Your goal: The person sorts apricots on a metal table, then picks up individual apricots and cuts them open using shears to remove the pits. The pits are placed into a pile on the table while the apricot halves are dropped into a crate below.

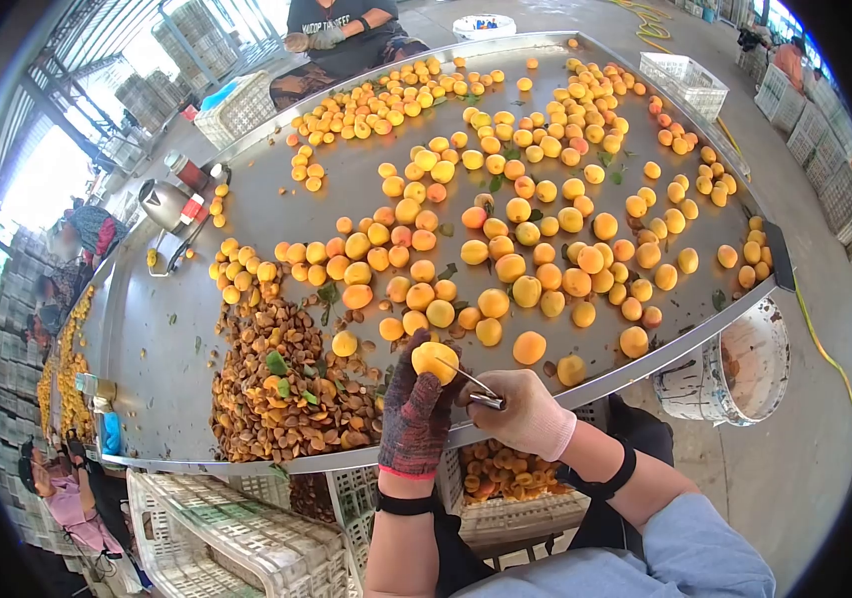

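My left hand (414,417), in a dark knitted glove with a red cuff, holds up a yellow-orange apricot (434,364) between thumb and fingers. In a pale glove, my right hand (525,417) is closed round the handle of a small knife (484,387). The knife's thin metal blade points left, and its tip is right at the apricot's side. Both hands are over the near edge of the metal table (276,224). Left of them lies a heap of brown apricot pits (276,394) with a few green leaves. Loose whole apricots (530,347) are spread just beyond the hands.
Below the table edge, a crate (506,510) holds cut apricots beside other white crates (236,528). A stained bucket (750,369) stands at right. A kettle (164,204) sits on the table's left side. One person (341,40) is across the table; others are at left.
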